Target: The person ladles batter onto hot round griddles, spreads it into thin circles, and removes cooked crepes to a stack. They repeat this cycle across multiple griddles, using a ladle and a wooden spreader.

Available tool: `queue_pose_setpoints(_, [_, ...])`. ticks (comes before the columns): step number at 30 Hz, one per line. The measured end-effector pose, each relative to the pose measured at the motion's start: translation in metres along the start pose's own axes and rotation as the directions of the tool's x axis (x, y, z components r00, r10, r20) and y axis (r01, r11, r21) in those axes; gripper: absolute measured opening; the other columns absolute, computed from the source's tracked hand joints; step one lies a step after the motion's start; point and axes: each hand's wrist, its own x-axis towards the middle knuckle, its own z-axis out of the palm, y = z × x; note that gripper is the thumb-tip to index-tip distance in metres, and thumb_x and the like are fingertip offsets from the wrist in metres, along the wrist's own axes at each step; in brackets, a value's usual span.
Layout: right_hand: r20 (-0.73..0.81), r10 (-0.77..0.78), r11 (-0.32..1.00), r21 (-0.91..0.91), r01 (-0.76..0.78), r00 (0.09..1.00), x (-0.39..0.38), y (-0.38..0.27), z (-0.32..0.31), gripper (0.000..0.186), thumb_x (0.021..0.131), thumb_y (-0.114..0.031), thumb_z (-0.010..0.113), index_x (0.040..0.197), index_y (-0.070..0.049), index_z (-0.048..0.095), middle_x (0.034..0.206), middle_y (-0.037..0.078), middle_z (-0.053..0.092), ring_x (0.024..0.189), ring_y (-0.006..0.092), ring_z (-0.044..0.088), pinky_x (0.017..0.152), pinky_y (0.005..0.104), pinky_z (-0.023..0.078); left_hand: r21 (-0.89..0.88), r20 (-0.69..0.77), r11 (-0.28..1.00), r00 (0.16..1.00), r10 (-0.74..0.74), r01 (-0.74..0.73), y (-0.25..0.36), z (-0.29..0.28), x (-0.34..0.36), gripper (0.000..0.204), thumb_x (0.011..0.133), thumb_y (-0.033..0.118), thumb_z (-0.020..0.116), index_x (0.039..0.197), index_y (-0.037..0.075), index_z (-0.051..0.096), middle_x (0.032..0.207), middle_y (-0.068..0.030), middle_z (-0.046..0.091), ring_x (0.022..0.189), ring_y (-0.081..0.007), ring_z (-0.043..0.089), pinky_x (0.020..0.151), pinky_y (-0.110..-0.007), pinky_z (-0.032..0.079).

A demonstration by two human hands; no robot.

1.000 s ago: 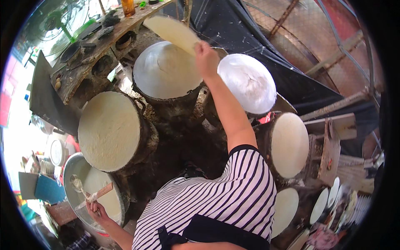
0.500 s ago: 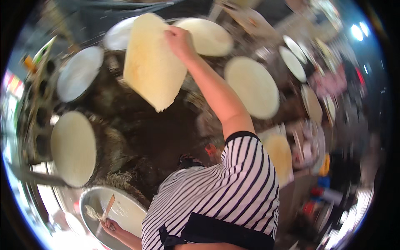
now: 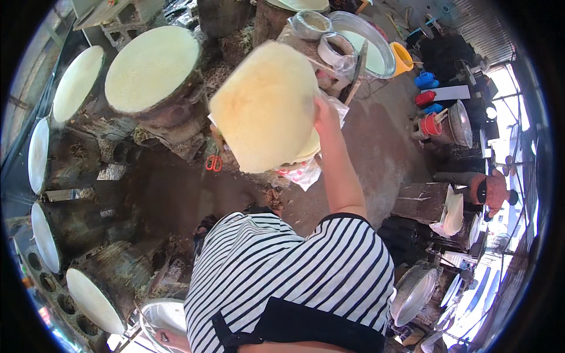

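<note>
A large, thin, pale flatbread (image 3: 265, 109) with a light brown patch hangs from my right hand (image 3: 325, 117), which is closed on its right edge. Beneath it, partly covered, lies a stack of similar flatbreads (image 3: 310, 150) on a patterned cloth (image 3: 303, 175). Whether the held flatbread touches the stack cannot be made out. My left hand (image 3: 170, 340) is low at the left, by the rim of a metal basin (image 3: 162, 306). Its fingers look curled, but what they hold is not clear.
Round griddles bearing pale batter (image 3: 153, 69) stand on blackened stoves along the left. Red-handled scissors (image 3: 213, 163) lie near the stack. Beyond it are a bowl (image 3: 310, 25), a wide batter basin (image 3: 382, 50) and a yellow bucket (image 3: 401, 57). Another person (image 3: 493, 191) is at far right.
My view has turned right. The flatbread has come from beside the griddles to over the stack, still in my right hand. The wooden scraper at my left hand no longer shows clearly.
</note>
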Motion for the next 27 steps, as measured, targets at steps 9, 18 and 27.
queue_pose_setpoints(9, [-0.520,0.567,0.821,0.290,-0.492,0.639,0.010,0.128,-0.142,0.031,0.078,-0.003,0.058,0.105,0.010,0.055,0.103,0.019,0.060,0.089,0.0317,0.062,0.076,0.0441,0.052,-0.022,0.007,0.998,0.998,0.055,-0.055,-0.010,0.012,-0.037,0.035,0.095,0.006,0.037,0.127,-0.007,0.039,0.073,-0.0027,0.047,0.051,-0.0044,0.036,0.043,-0.016,0.032])
queue_pose_setpoints(18, [-0.542,0.168,0.076,-0.826,-0.559,0.823,0.048,0.061,-0.108,0.052,0.083,-0.038,0.054,0.117,0.001,0.053,0.114,0.025,0.056,0.104,0.0387,0.056,0.089,0.0492,0.043,-0.053,-0.078,0.989,0.988,0.132,-0.137,0.010,-0.029,-0.060,0.035,0.094,0.005,0.036,0.126,-0.007,0.039,0.072,-0.0024,0.047,0.051,-0.0042,0.037,0.043,-0.015,0.033])
queue_pose_setpoints(27, [0.156,-0.261,0.104,-0.976,0.189,0.953,0.001,0.107,-0.062,0.048,0.091,-0.032,0.047,0.117,0.007,0.050,0.112,0.026,0.056,0.104,0.0411,0.052,0.090,0.0485,0.039,-0.282,-0.208,0.911,0.946,0.248,-0.301,0.042,-0.153,-0.126,0.034,0.094,0.003,0.035,0.126,-0.008,0.040,0.070,-0.0022,0.047,0.050,-0.0040,0.037,0.043,-0.015,0.033])
